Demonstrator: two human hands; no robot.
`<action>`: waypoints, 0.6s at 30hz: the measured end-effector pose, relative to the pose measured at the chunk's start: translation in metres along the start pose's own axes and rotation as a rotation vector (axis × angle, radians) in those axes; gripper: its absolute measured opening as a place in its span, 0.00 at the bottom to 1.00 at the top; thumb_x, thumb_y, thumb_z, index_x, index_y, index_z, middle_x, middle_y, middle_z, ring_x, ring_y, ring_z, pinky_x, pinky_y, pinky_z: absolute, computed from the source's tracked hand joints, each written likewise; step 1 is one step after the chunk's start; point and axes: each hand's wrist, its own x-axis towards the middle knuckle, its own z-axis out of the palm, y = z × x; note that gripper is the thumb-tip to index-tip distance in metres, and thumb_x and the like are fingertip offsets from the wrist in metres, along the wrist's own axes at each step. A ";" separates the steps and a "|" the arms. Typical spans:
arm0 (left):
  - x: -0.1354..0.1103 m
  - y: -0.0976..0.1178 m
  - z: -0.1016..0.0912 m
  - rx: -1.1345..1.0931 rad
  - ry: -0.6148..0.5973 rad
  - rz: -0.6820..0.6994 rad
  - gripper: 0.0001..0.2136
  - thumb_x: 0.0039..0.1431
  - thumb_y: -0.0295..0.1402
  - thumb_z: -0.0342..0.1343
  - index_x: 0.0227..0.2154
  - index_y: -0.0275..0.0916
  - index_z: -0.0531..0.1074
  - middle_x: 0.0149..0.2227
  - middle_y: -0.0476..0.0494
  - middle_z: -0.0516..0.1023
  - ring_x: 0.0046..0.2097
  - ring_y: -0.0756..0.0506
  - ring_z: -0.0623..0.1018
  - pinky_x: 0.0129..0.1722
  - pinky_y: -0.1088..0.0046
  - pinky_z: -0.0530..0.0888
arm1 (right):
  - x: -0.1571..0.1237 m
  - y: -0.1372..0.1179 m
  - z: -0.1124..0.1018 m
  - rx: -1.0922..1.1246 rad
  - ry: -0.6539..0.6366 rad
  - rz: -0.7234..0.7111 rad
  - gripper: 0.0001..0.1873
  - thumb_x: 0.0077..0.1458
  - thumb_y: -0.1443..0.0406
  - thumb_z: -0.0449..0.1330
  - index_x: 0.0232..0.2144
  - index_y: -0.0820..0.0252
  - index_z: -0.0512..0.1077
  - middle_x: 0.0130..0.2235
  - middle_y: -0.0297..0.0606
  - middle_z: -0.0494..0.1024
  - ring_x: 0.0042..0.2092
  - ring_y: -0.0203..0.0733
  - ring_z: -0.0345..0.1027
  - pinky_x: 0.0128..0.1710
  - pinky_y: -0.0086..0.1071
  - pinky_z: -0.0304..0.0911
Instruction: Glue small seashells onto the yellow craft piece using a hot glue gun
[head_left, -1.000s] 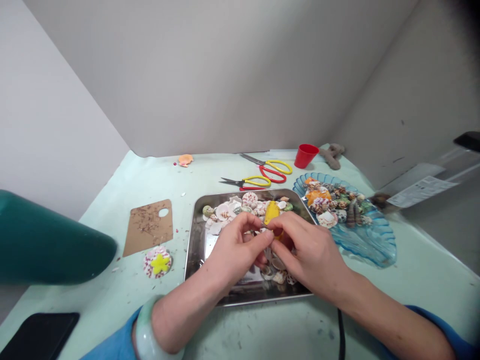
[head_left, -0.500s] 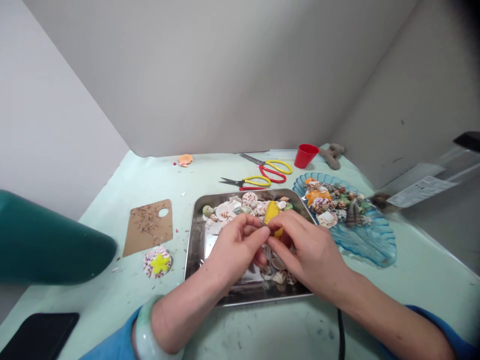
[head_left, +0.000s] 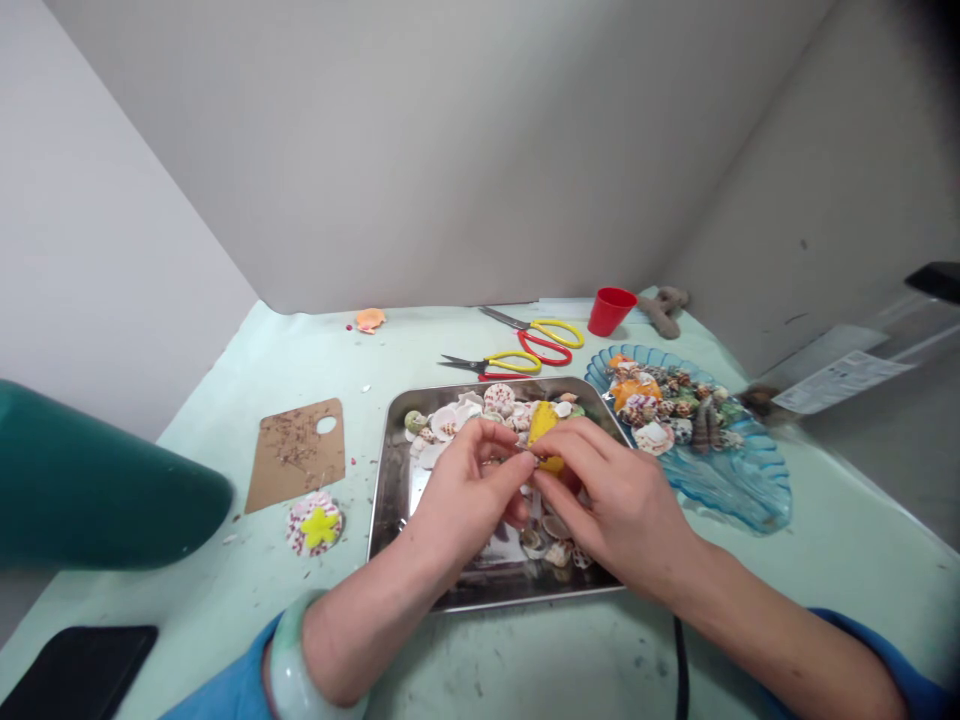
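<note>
Over the metal tray, my left hand and my right hand meet fingertip to fingertip. Both are closed in a pinch around something small, mostly hidden by the fingers, so I cannot make out what it is. Beneath and behind them the tray holds several pale seashells and a yellow piece. More shells lie in the tray below my right hand. Left of the tray rests a speckled round of shells with a yellow star shape on top.
Two pairs of scissors lie behind the tray, near a red cup. A blue shell-shaped dish with shells stands at right. On the left are a brown board, a dark green cylinder and a black flat object.
Both hands stay almost in place over the tray. Only the pinching fingertips shift slightly around the small thing between them.
</note>
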 end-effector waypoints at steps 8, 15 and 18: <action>0.000 0.002 0.000 0.038 -0.005 -0.009 0.08 0.52 0.33 0.56 0.33 0.39 0.63 0.23 0.56 0.67 0.19 0.55 0.68 0.21 0.78 0.67 | -0.001 0.001 0.001 0.004 0.001 0.007 0.06 0.58 0.67 0.52 0.38 0.59 0.67 0.39 0.40 0.71 0.32 0.36 0.67 0.29 0.28 0.61; 0.000 0.001 -0.001 0.062 -0.008 -0.025 0.05 0.54 0.33 0.52 0.34 0.39 0.65 0.14 0.56 0.65 0.18 0.52 0.69 0.21 0.78 0.66 | -0.001 0.000 0.001 0.024 0.016 0.022 0.06 0.59 0.66 0.52 0.38 0.60 0.67 0.37 0.39 0.71 0.31 0.35 0.67 0.28 0.28 0.61; 0.000 0.001 -0.002 0.062 -0.008 -0.027 0.05 0.54 0.33 0.52 0.34 0.39 0.66 0.14 0.55 0.66 0.18 0.52 0.69 0.22 0.78 0.66 | -0.002 0.000 0.001 0.016 0.009 0.018 0.05 0.59 0.66 0.52 0.37 0.59 0.67 0.36 0.39 0.72 0.32 0.36 0.67 0.30 0.29 0.61</action>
